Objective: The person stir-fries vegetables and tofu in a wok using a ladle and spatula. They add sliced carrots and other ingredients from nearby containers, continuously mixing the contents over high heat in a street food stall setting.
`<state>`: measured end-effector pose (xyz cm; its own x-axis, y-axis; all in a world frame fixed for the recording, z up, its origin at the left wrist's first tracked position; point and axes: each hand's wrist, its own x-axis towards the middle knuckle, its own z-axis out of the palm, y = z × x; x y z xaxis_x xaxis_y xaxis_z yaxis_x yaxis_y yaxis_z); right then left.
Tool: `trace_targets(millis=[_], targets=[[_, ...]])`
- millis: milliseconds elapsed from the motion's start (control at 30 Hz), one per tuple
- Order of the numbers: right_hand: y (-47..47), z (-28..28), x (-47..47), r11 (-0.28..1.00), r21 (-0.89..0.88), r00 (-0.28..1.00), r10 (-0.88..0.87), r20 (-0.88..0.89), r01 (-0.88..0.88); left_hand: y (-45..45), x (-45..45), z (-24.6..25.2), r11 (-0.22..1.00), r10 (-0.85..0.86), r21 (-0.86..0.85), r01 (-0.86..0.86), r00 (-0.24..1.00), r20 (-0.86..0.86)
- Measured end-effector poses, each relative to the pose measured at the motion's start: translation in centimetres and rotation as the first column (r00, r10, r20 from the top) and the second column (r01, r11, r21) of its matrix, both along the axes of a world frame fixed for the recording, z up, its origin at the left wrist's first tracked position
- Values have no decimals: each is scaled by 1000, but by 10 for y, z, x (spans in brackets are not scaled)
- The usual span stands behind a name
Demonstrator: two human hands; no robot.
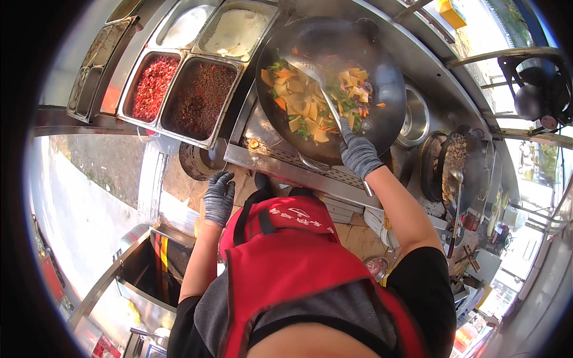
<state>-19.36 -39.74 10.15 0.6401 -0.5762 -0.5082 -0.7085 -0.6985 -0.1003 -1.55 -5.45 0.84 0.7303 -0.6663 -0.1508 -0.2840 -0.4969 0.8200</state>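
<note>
In a large dark wok (380,121) on the stove lie yellowish flat food pieces (297,100), mixed with orange slices and green leaves. My right hand (359,154), in a grey knit glove, is closed around the metal handle of a perforated spatula (332,107). The spatula's broad blade rests among the food at the wok's far left side. My left hand (219,199), gloved the same way, hangs beside my red apron (286,250). Its fingers are slightly bent and partly apart, with nothing seen in them. Some steam blurs the wok's contents.
Steel pans hold chopped red pieces (154,87), dark brown seasoning (199,100), a pale granular substance (235,31) and a white substance (187,24). A metal bowl (414,118) stands right of the wok. Farther right, a second wok (454,156) holds food and a ladle (456,176).
</note>
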Motion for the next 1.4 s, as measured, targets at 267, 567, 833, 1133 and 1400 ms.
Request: trace_targets(millis=[267, 567, 833, 1133, 1400], targets=[[54, 108, -111, 993, -94, 991, 54, -121, -65, 0, 12, -8, 995, -98, 7, 97, 990, 97], [90, 85, -136, 1000, 13, 942, 2, -335, 2, -58, -3, 16, 956, -270, -94, 279, 958, 95], [15, -24, -34, 977, -75, 979, -198, 38, 200, -145, -83, 21, 904, -424, -259, 341, 795, -434], [22, 28, -91, 997, 50, 972, -40, -231, 53, -196, -121, 1, 929, -32, -34, -368, 12, -999], [44, 30, -148, 991, -55, 992, -121, 30, 123, -217, -127, -23, 707, 34, 46, -706, -31, -999]])
